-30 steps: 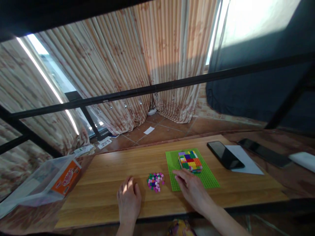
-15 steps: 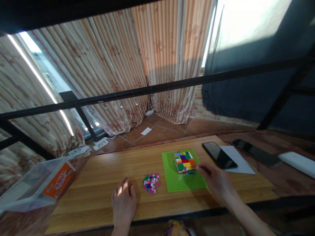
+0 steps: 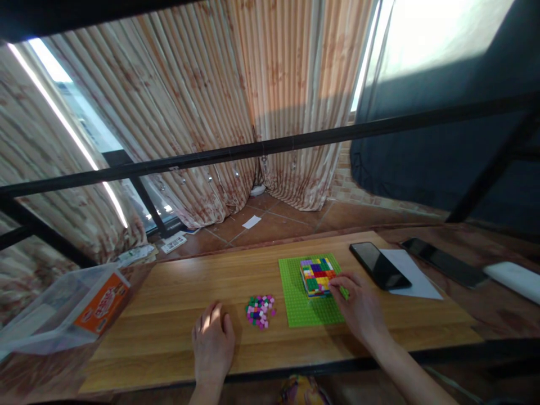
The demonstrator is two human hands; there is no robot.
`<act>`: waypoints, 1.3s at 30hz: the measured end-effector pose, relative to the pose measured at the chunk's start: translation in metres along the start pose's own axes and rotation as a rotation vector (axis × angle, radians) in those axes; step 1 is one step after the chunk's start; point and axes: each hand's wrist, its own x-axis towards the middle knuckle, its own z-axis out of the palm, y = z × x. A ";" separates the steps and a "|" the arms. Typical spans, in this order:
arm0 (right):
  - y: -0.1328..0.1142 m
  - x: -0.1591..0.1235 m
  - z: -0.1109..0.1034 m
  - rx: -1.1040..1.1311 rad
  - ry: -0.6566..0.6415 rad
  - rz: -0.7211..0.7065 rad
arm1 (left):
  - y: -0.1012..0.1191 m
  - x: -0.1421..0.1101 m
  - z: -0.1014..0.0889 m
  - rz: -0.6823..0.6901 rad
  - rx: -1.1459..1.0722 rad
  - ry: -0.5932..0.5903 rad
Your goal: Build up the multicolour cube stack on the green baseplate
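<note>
A block of stacked toy bricks (image 3: pixel 316 277) in many colours stands on a light green studded baseplate (image 3: pixel 297 312). My right hand (image 3: pixel 360 304) reaches in from the right, thumb and fingers pinched together at the block's right front edge. Whatever sits between those fingertips is hidden. On the wooden table, left of the plate, lies a loose heap of small bricks (image 3: pixel 259 310), pink, white, green and purple. My left hand (image 3: pixel 214 334) rests palm down to the left of this heap, fingers lying on the tabletop and holding nothing.
Right of the plate, a black phone (image 3: pixel 377 264) overlaps a white sheet of paper (image 3: pixel 415 275). Another dark phone-like slab (image 3: pixel 442 261) and a white object (image 3: pixel 514 283) lie farther right. A clear plastic box (image 3: pixel 54 315) with an orange label stands left of the table (image 3: pixel 169 315).
My right hand has moved slightly left, its fingertips now over the block's right front edge. My left hand stays in place. The whole view has shifted a little.
</note>
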 end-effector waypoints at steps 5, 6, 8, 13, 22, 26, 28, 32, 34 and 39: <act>0.001 -0.003 0.002 -0.064 0.007 -0.057 | 0.000 0.000 0.000 -0.011 -0.001 0.001; 0.001 -0.003 0.002 -0.077 0.004 -0.064 | 0.000 -0.001 0.000 -0.012 -0.004 0.003; 0.002 -0.003 0.001 -0.098 0.003 -0.077 | 0.000 -0.001 0.000 -0.009 -0.010 0.007; 0.000 -0.002 0.001 -0.136 0.008 -0.100 | 0.000 -0.002 0.000 -0.007 -0.010 0.011; -0.002 -0.001 0.004 -0.086 0.021 -0.067 | 0.000 -0.001 0.000 -0.005 -0.035 0.017; -0.001 -0.001 0.005 -0.045 0.014 -0.050 | 0.000 -0.002 -0.002 -0.006 -0.033 0.009; 0.000 -0.002 0.005 -0.034 0.007 -0.039 | 0.000 -0.002 -0.002 -0.008 -0.031 0.007; 0.002 -0.004 0.004 -0.041 0.026 -0.030 | 0.001 -0.002 -0.001 -0.019 -0.029 0.013; 0.002 -0.004 0.002 -0.048 0.038 -0.034 | 0.002 -0.002 -0.001 -0.023 -0.028 0.022; -0.006 -0.002 -0.005 -0.040 0.087 -0.037 | 0.003 -0.004 -0.003 -0.028 -0.032 0.011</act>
